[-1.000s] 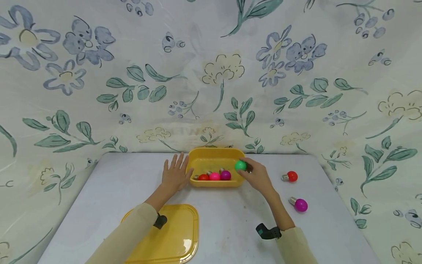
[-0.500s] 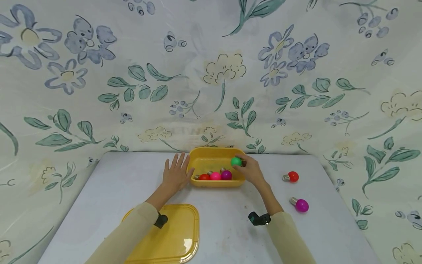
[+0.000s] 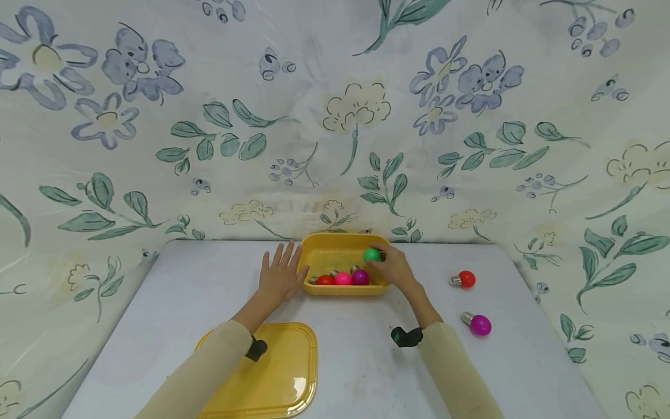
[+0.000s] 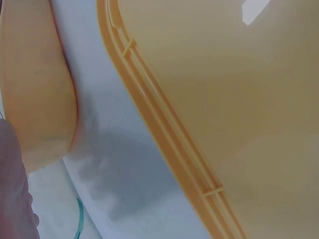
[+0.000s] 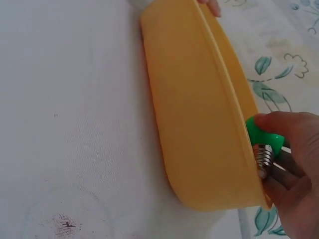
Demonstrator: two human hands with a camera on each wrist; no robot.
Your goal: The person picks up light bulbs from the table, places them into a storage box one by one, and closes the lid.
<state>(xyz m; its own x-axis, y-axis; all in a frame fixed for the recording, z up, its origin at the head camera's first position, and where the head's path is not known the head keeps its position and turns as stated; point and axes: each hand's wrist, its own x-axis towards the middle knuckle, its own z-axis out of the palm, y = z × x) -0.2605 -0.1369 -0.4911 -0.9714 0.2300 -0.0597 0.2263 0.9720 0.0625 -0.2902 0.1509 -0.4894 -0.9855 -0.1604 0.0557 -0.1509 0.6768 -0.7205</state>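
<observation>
A green light bulb (image 3: 371,254) is pinched between the thumb and fingers of my right hand (image 3: 394,266), over the right end of a yellow plastic box (image 3: 342,292). In the right wrist view, the metal screw base of the green bulb (image 5: 264,130) points toward my palm, close inside the box rim. Along the near side of the box lie a red bulb (image 3: 325,280), a pink bulb (image 3: 342,279) and a purple bulb (image 3: 360,277). My left hand (image 3: 280,278) has its fingers spread and straight, with the thumb against the left end of the box.
A flat yellow lid (image 3: 277,372) lies on the white table under my left forearm. To the right on the table are another red bulb (image 3: 467,279) and another purple bulb (image 3: 480,325). A floral cloth (image 3: 335,145) hangs behind the table.
My right hand has carried the green bulb slightly left, from the right rim to over the inside of the box. My left hand has stayed against the box.
</observation>
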